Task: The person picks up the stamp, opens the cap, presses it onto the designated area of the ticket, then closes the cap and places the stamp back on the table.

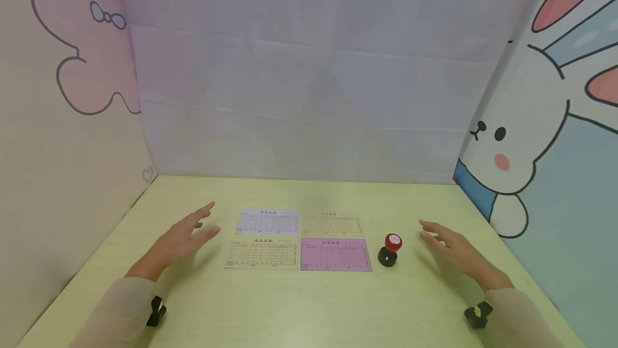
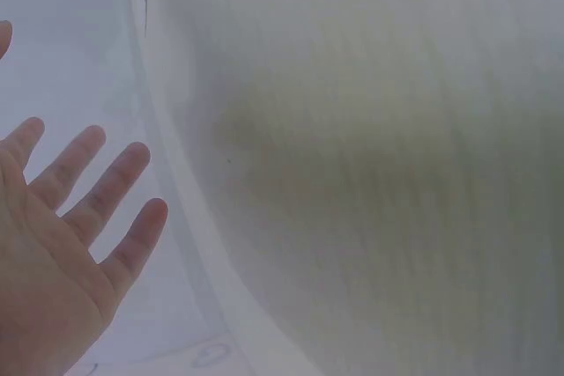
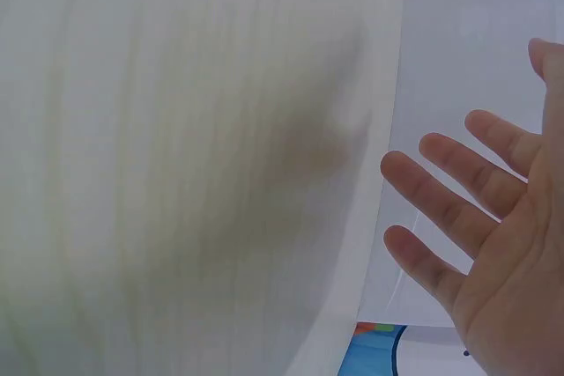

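My left hand (image 1: 181,241) hovers over the table's left side, its fingers spread and holding nothing; the left wrist view shows the same open palm (image 2: 62,244). On the right, my right hand (image 1: 456,251) is held with fingers extended, also free of any object, as its palm (image 3: 507,279) shows. Closest to it stands a self-inking stamp (image 1: 390,250) with a red knob and black base. Between the hands lie printed form slips: a white one (image 1: 267,222), a cream one (image 1: 331,224), a yellowish one (image 1: 262,254) and a pink-purple one (image 1: 335,254).
The pale yellow wooden table (image 1: 309,310) ends at a white cloth backdrop (image 1: 309,80). Side panels carry a pink cartoon figure (image 1: 92,42) at left and a white rabbit (image 1: 521,139) at right. Black straps with small mounts (image 1: 156,311) sit at both wrists.
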A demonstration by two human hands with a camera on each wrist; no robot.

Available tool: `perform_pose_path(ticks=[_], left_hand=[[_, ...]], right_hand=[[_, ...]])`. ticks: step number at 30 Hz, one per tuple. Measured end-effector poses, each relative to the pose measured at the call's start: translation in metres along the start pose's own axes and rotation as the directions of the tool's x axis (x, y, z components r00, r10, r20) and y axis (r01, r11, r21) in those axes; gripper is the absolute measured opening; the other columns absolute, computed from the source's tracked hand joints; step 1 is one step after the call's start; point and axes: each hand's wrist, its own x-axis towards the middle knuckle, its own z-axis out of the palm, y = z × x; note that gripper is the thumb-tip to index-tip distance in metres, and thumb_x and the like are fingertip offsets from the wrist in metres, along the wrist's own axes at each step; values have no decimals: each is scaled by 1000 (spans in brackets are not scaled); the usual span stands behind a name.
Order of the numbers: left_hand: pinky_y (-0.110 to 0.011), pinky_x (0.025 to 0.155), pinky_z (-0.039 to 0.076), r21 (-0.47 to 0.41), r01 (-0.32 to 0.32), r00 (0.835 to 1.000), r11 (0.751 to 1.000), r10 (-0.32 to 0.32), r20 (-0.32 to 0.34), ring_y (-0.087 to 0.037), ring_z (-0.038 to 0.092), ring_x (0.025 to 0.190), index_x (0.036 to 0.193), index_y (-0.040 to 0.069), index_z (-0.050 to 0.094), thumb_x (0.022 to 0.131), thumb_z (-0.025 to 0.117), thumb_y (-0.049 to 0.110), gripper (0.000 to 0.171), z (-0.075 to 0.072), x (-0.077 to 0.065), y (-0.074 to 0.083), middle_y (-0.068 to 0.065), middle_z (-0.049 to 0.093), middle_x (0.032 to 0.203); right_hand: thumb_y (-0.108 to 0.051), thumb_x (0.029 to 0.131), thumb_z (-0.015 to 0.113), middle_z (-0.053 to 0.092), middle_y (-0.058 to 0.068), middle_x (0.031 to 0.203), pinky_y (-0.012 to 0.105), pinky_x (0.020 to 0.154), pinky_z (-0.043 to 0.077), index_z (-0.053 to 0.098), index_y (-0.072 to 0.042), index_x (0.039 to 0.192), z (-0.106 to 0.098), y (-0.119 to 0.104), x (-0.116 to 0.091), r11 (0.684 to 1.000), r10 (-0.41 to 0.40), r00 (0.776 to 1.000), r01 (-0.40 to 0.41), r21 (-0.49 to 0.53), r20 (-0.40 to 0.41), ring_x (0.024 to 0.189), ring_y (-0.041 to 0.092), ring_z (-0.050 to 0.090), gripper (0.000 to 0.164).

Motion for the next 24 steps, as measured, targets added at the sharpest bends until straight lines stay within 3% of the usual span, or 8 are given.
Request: perform_pose_path(ticks=[6,10,17,24], left_hand=[[-64,91,46,-38,-64,998,997,63,-30,-42,58,118,152,8,41,99,62,41,66,8,4,9,-21,55,140],[-59,88,49,-64,-103,994,993,101,-34,-37,61,113,146,9,50,98,65,38,58,14,7,15,-18,60,134],[-55,86,52,-77,-136,991,988,136,4,-34,63,110,142,10,53,98,66,31,51,22,16,31,-17,61,132],[-51,84,54,-108,-158,986,982,162,33,-31,64,108,141,13,55,98,66,29,47,32,23,47,-16,64,127]], right_hand=[[-32,106,52,67,16,123,51,83,54,57,-3,138,2,-11,4,999,-38,999,38,-4,-22,98,28,66,43],[-33,104,56,70,7,114,46,80,54,61,-4,133,3,-22,7,998,-59,998,60,12,-22,94,22,67,41],[-32,100,63,70,4,112,40,78,55,65,-6,127,6,-38,12,993,-114,993,114,10,-15,91,17,66,37],[-36,95,70,69,2,112,45,77,54,66,-8,126,10,-48,14,986,-167,985,166,14,37,88,13,65,42]])
